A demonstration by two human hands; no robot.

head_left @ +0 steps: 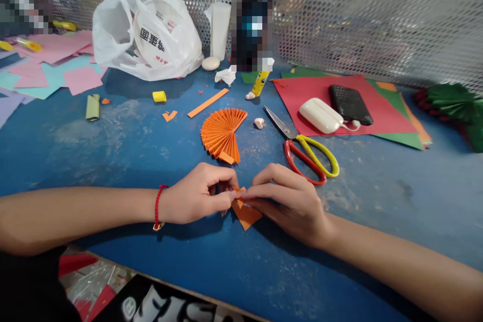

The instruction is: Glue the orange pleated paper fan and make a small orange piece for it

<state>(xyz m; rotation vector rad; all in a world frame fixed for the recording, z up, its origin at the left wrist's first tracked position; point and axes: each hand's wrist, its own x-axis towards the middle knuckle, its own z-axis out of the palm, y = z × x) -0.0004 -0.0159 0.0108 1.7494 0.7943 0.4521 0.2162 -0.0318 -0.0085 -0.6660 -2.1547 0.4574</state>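
Near the front of the blue table, my left hand and my right hand meet over a small piece of orange paper. Both hands pinch its upper part between thumb and fingers, and the fingertips partly hide it. A pointed flap of the paper shows between them. Just beyond my hands lies a pleated orange paper fan, spread in a wide arc. An orange paper strip rests behind the fan. Scissors with one red and one yellow handle lie to the right, blades partly parted.
A white plastic bag stands at the back left beside pink paper sheets. A glue stick stands upright, its yellow cap apart. At right, a white case and a black rectangular object lie on red paper.
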